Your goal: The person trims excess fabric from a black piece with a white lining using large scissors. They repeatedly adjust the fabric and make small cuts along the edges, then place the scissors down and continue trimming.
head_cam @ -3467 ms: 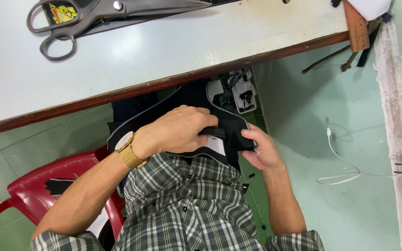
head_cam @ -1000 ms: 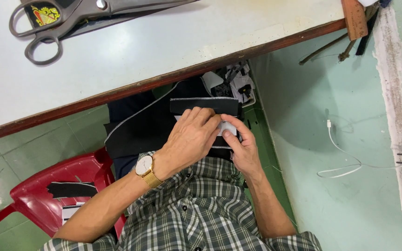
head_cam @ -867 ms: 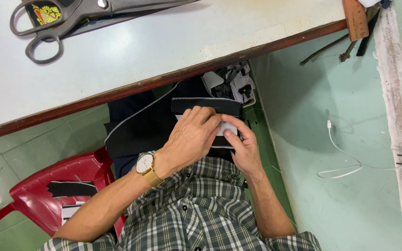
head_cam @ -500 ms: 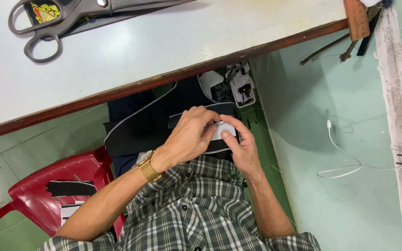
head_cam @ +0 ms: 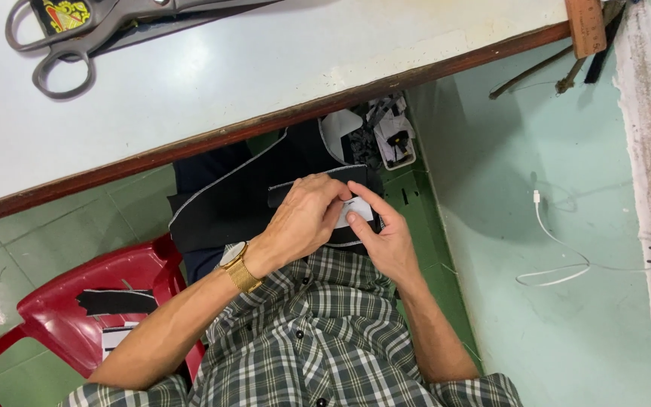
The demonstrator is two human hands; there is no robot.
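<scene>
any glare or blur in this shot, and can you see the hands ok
Head view: soft glare on the white table near the scissors; under the table it is shaded, so the black fabric loses detail. Left hand and right hand are sharp, pinching a small white piece. Edges look slightly stretched.

Both hands met low in front of the person's body. The left hand (head_cam: 307,218) lay palm down, wrist bent, its fingers curled inward with the fingertips bunched together as if pinching. The left forearm ran up from the lower left, bare to the elbow, with a gold wristwatch (head_cam: 236,265) on the wrist. The right hand (head_cam: 386,237) came in from the lower right, its forefinger stretched straight toward the left fingertips and its thumb pressed down beside it. The fingertips of the two hands touched or nearly touched. The right forearm was bare too.
</scene>
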